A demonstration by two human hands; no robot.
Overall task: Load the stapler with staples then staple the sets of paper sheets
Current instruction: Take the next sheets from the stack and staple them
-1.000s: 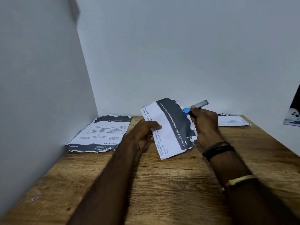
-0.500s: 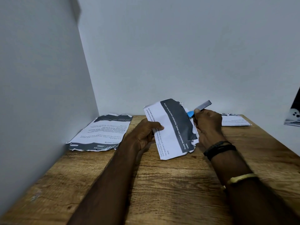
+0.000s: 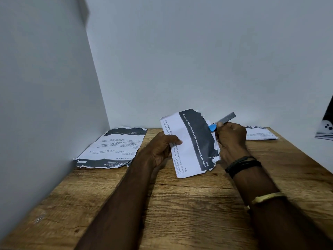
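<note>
Step in hand: stapling. You have the stapler (image 3: 225,120) up against one set of sheets; whether it holds staples can't be seen from here.
Left hand (image 3: 162,150): grasping the held set (image 3: 189,147) by its left edge, thumb on the printed face and fingers behind.
Right hand (image 3: 231,141): wrapped around the stapler, with only the blue nose and the grey metal arm showing above your knuckles.
Where the stapler is: at the upper right, torn edge of the held set, lifted off the table (image 3: 180,204). Paper and hand hide whether its mouth is over the sheets.
Other sets: one (image 3: 113,147) lies flat by the left wall and another (image 3: 259,135) at the back right, both well apart from your hands.
Next move: likely one firm squeeze. First square the ragged layers, so the mouth takes every sheet.
Watch for: a torn edge slipping out, which would leave a sheet loose.
</note>
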